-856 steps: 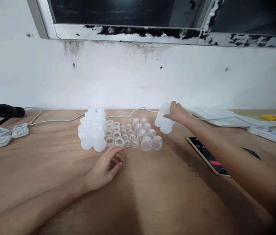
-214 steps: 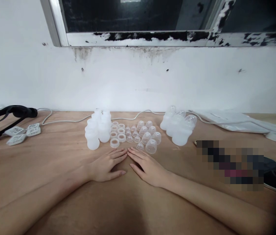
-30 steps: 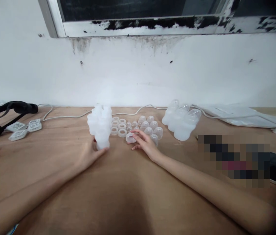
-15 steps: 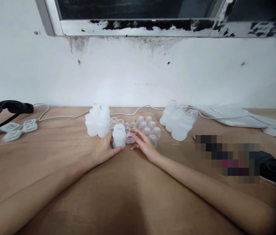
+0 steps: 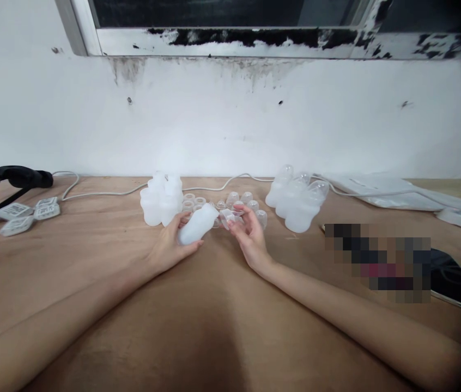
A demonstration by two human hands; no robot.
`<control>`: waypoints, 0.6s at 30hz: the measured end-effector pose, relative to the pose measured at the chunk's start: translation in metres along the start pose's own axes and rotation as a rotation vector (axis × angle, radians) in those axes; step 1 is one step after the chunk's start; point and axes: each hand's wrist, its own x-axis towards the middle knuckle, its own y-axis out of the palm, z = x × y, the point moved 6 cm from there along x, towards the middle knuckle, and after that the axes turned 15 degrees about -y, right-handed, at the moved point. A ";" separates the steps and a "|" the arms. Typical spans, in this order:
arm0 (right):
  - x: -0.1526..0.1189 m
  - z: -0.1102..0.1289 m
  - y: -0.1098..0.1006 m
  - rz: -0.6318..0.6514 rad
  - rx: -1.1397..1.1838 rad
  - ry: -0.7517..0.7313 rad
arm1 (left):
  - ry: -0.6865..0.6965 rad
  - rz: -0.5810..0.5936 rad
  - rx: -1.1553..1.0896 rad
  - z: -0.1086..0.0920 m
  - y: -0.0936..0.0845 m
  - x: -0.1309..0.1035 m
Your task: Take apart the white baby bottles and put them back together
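- The fingers (image 5: pixel 180 217) of the left hand (image 5: pixel 168 243) are wrapping the white bottle (image 5: pixel 196 225) from the left, the thumb lying along its near side; this grip is presumably leaving the neck unobstructed.
- The white bottle is leaning, its neck pointing right and far; the angle is apparently presenting the neck to the opposite hand. Whether its base is touching the table (image 5: pixel 103 305) cannot be told.
- The right hand (image 5: pixel 254 240) is pinching a clear piece (image 5: pixel 231 216) between thumb and fingers, just right of the neck. The edge hold is probably serving fine alignment; the exact form of the piece is too small to tell.
- Uncapped bottles (image 5: pixel 159 202) are standing at far left, rings (image 5: pixel 188 206) are lying just right of them, and clear domes (image 5: pixel 261 219) are resting beyond the right hand; the grouping is seemingly keeping like parts within reach.
- Domed bottles (image 5: pixel 296 209) are standing apart at far right, a separation likely preventing mixing with loose parts.
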 end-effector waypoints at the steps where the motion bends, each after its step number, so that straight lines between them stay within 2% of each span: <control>1: 0.000 0.000 -0.001 -0.004 -0.015 -0.016 | -0.012 0.007 -0.028 -0.001 -0.001 0.000; 5: 0.004 0.002 -0.003 0.062 -0.023 -0.042 | 0.015 0.115 -0.094 -0.009 -0.003 -0.002; 9: 0.011 0.013 0.006 0.287 0.059 -0.069 | -0.093 0.234 -0.315 0.000 -0.002 0.002; 13: 0.013 0.027 0.016 0.578 -0.056 -0.167 | -0.289 0.490 -0.624 0.020 0.017 0.003; 15: 0.015 0.030 0.016 0.661 -0.166 -0.202 | -0.331 0.616 -0.733 0.022 0.024 0.001; 18: 0.017 0.033 0.014 0.743 -0.254 -0.196 | -0.398 0.744 -0.826 0.019 0.027 0.000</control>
